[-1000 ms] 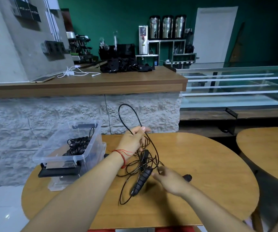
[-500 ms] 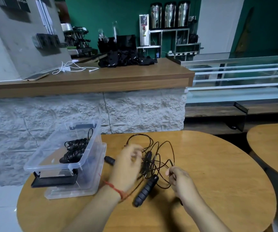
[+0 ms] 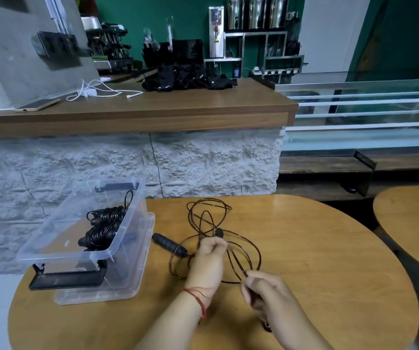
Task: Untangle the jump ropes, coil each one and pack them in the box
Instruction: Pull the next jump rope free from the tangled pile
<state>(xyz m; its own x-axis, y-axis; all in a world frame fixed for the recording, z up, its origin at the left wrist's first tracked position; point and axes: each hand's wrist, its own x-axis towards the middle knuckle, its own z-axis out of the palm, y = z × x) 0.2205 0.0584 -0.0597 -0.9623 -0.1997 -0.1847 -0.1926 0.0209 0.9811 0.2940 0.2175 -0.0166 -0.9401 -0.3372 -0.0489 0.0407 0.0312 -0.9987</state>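
A thin black jump rope [image 3: 255, 251] lies in loose tangled loops on the round wooden table [image 3: 329, 261]. My left hand [image 3: 207, 261] grips the strands near a black handle end that peeks out above its fingers. My right hand [image 3: 266, 291] pinches a bundle of rope strands lower right, with a dark handle partly hidden under it. Another black foam handle [image 3: 169, 245] lies flat on the table, left of my left hand. The clear plastic box [image 3: 117, 238] at the table's left holds two coiled black ropes [image 3: 102, 226].
The box rests tilted on its clear lid [image 3: 117, 291], whose black clip [image 3: 65, 280] faces me. A stone-faced counter with a wooden top [image 3: 152, 112] stands behind the table. A second round table [image 3: 415, 218] is at the right, with a gap between.
My left hand came down from holding a rope loop in the air to the table. The rope now spreads in flat loops. My right hand drew back toward me with strands.
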